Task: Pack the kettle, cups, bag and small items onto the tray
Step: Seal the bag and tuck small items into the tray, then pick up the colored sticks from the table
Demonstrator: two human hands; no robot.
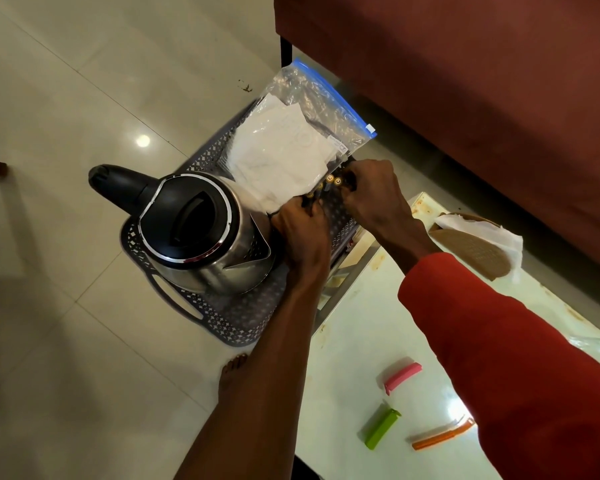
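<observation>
A grey perforated tray (222,318) rests on the pale floor. On it stands a steel kettle (201,233) with a black lid and handle. A clear zip bag (291,150) holding white material lies across the tray's far end. Several small batteries (331,181) with gold ends lie on the tray by the bag's near edge. My left hand (302,230) and my right hand (374,192) are both down on these batteries, fingers curled around them. No cups are in view.
A white table (378,341) at right carries a pink clip (402,374), a green clip (381,429), an orange clip (442,436) and a brown object in white wrap (475,247). A maroon sofa (465,81) stands behind. My bare foot (232,372) is near the tray.
</observation>
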